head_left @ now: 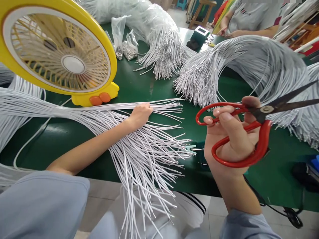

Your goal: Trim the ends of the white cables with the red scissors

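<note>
My right hand (230,137) grips red-handled scissors (251,132), fingers through the loops, with the dark blades open and pointing right. My left hand (141,114) rests knuckles-up on a fanned bundle of thin white cords (139,146) that spreads across the green table (139,86) and hangs over its near edge onto my lap. Its fingers curl down into the strands, closed around some of them.
A yellow desk fan (58,53) stands at the left. Large bundles of white cords (249,66) arch over the far and right table. Small plastic bags (124,43) and a dark device (199,35) lie behind. Another person's arms (249,31) rest at the far right.
</note>
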The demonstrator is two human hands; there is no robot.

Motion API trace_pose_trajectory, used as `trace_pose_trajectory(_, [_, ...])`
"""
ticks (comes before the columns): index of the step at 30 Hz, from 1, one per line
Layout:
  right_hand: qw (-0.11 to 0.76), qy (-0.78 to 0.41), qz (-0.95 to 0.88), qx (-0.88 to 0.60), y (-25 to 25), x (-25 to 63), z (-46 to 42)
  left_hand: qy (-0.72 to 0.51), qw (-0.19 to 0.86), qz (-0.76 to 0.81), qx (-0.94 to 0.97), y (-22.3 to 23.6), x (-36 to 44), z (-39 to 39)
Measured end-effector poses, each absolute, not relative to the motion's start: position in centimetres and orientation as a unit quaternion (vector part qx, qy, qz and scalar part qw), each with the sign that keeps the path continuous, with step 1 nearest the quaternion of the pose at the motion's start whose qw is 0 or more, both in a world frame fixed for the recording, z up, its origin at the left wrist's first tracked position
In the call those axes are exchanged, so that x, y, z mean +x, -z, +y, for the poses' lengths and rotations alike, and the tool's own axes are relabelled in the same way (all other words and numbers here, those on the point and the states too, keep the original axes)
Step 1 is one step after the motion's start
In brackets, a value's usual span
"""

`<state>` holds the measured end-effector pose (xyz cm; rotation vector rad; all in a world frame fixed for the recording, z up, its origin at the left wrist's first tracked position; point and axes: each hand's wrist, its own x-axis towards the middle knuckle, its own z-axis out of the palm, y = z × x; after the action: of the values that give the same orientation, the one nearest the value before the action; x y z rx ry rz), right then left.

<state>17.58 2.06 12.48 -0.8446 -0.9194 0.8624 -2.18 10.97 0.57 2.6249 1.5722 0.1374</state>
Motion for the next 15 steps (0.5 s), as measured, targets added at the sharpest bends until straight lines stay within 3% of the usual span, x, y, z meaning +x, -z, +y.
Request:
trace_pose_trajectory(9, [0.729, -0.393, -0.409, -0.383, -12.4, 17.8, 2.1, -0.081, 0.067, 0.504, 0.857, -1.7, -2.0, 10.8])
trace_pose_trajectory(15, [0.773, -0.366, -0.364, -0.368, -12.3, 17.6, 2.7, -0.316, 0.276, 0.342, 0.841, -5.2, -1.0, 8.3])
